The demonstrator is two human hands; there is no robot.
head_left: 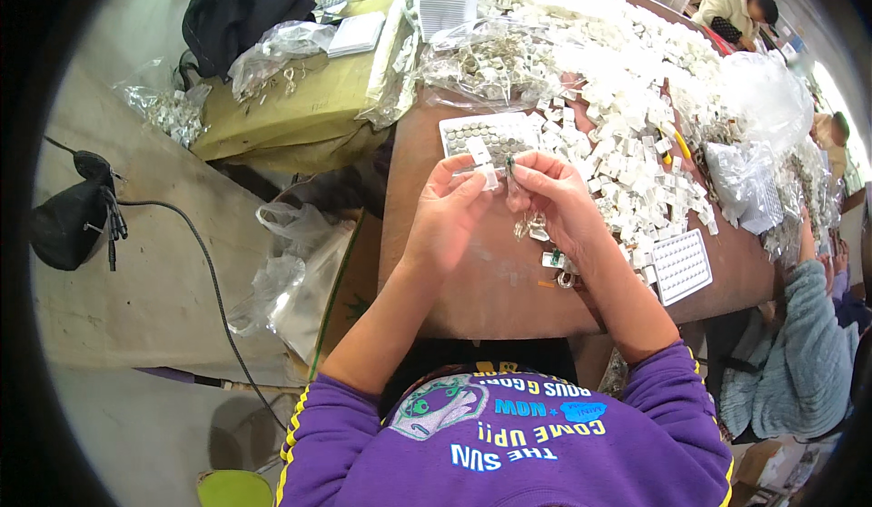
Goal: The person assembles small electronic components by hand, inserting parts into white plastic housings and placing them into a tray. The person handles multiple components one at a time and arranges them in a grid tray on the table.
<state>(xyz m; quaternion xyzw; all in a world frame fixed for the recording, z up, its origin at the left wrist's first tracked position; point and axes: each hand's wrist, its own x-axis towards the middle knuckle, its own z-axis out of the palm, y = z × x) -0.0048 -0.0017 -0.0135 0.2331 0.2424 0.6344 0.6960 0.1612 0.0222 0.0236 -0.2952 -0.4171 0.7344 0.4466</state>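
My left hand (445,212) pinches a small white plastic housing (489,176) between thumb and fingers. Close beside it, my right hand (551,189) grips a small dark green part (510,167) with thin wires hanging below the fingers. The two pieces nearly meet; whether they touch I cannot tell. Just beyond my hands is a white tray (522,123) holding rows of round silver discs. By my right wrist lies another small green-and-white piece (551,259) with a wire coil.
A large heap of white plastic housings (627,171) covers the brown table (481,298) to the right and far side. Yellow-handled pliers (682,146), a white dimpled tray (683,267) and clear bags (745,184) lie there. A co-worker's blue-grey sleeve (795,352) is at right.
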